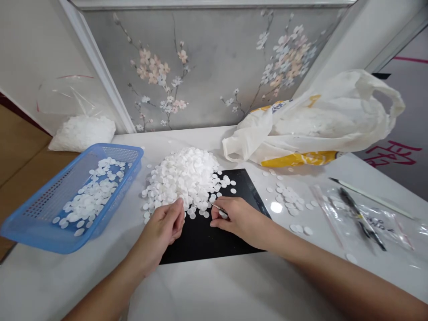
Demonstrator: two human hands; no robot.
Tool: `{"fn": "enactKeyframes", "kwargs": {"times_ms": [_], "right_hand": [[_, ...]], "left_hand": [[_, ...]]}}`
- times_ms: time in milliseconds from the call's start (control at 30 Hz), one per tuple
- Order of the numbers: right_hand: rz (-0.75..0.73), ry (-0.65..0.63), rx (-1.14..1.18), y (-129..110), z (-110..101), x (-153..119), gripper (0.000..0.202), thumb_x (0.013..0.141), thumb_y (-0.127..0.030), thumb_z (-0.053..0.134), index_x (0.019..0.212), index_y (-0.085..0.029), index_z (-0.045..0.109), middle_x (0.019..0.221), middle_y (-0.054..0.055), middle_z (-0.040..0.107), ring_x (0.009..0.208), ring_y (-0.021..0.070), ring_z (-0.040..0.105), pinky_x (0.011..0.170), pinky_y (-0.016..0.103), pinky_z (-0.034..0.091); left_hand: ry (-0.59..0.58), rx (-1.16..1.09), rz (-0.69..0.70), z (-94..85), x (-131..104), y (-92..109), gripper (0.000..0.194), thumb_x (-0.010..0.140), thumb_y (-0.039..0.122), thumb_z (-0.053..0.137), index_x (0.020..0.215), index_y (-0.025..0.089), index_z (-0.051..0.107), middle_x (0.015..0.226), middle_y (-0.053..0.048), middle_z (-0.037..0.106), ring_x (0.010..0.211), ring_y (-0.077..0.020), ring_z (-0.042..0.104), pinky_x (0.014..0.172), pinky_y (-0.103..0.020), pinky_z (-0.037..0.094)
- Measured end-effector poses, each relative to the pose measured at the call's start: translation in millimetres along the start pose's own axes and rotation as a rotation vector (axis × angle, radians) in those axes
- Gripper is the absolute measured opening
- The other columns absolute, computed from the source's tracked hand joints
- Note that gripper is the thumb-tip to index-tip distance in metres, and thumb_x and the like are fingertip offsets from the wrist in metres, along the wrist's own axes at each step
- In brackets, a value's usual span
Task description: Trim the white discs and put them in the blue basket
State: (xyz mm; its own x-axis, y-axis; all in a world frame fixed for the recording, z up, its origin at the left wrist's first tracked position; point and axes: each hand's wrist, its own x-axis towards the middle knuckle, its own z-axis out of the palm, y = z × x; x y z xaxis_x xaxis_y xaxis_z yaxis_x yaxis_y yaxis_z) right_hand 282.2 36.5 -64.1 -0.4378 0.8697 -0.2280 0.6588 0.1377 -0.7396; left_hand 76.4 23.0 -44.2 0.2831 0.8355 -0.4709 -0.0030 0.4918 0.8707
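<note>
A heap of small white round discs point(187, 176) covers the back part of a black mat point(214, 240). My left hand point(167, 223) is closed at the heap's front left edge, thumb pressed on curled fingers. What it may hold is hidden. My right hand point(236, 218) is closed around a thin pointed metal tool point(218, 207), whose tip reaches toward loose discs at the heap's front right edge. The rest of that tool is covered by my fingers, so its exact kind is unclear.
To the left stands a blue plastic basket point(40, 211) with discs in it, before a filled clear bag point(83, 131). A white plastic carrier bag point(310, 125) lies at the back right. Scattered discs point(290, 196), clear zip bags point(337, 223) and a black pen point(349, 200) lie right.
</note>
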Motion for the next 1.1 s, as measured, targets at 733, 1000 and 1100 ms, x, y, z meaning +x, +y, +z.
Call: {"fn": "enactKeyframes", "kwargs": {"times_ms": [733,1000,1100], "right_hand": [[-0.225,-0.116,0.009,-91.0,-15.2,-5.8,0.026,0.098,-0.031,0.034,0.081,-0.019,0.051,0.063,-0.001,0.056,0.057,0.0104,0.052,0.056,0.022,0.037],[-0.133,0.191,0.405,-61.0,-27.0,-10.9,0.029,0.095,-0.041,0.040,0.094,-0.018,0.057,0.080,0.004,0.063,0.062,0.0137,0.060,0.058,0.026,0.047],[-0.061,0.386,0.090,-47.3,-12.5,-20.6,0.022,0.091,-0.032,0.048,0.094,-0.017,0.064,0.070,0.004,0.062,0.064,0.0164,0.061,0.060,0.028,0.049]], "left_hand": [[-0.197,-0.545,-0.222,7.2,-5.0,-11.7,0.030,0.081,0.033,0.038,0.064,0.013,0.051,0.052,-0.006,0.056,0.036,-0.0059,0.037,0.034,-0.016,0.009],[-0.168,-0.441,-0.234,9.4,-6.6,-14.0,0.043,0.088,0.043,0.035,0.075,0.010,0.058,0.061,-0.008,0.057,0.041,-0.0053,0.033,0.037,-0.018,0.010],[-0.076,-0.206,-0.043,6.0,-15.3,1.0,0.045,0.086,0.054,0.042,0.059,0.018,0.036,0.048,0.005,0.029,0.039,-0.0059,0.019,0.039,-0.021,0.011]]}}
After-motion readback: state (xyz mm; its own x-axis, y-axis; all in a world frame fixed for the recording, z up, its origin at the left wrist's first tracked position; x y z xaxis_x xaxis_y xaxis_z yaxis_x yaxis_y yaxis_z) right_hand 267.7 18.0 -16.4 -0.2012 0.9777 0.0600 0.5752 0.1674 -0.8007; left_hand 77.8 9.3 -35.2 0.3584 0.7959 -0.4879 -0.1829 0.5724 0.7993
